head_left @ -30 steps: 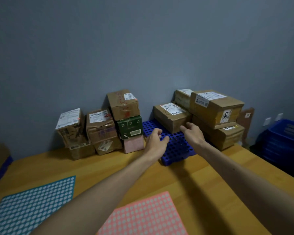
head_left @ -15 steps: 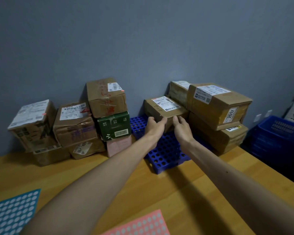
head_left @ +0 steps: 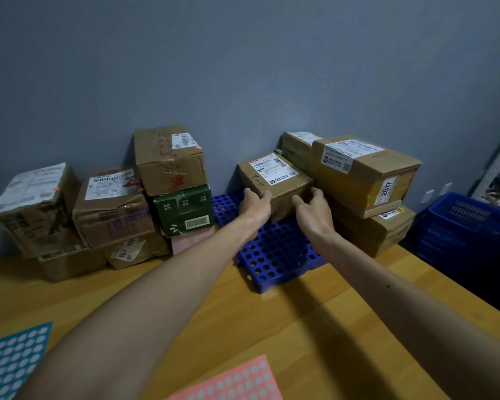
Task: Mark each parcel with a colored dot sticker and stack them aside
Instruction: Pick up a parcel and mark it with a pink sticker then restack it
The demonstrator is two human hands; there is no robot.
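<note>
Since half a second back, your hands have spread from the middle of the front face out to its two front corners.

- Left hand: fingers curled over the front-left corner of the small brown cardboard parcel, gripping it.
- Right hand: thumb on the front face, fingers hooked round the front-right corner, holding it.
- Where it is: the parcel is at the back of the blue perforated plastic pallet, touching or just beside the larger taped brown box on its right. Cannot tell whether its base has left the pallet.
- Handling, as a guess: stiff card and likely light, so a two-hand lift looks ample. The taped faces may be slick, so keep hold at the corners and low edges, not the flat sides. Mind the neighbouring box as it comes out.
- Looks: squat and box-shaped, with a white shipping label with barcodes on top and "A-2" handwritten beside it. No dot sticker shows on it.
- Pink dot sticker sheet lies near you on the wooden table.
</note>
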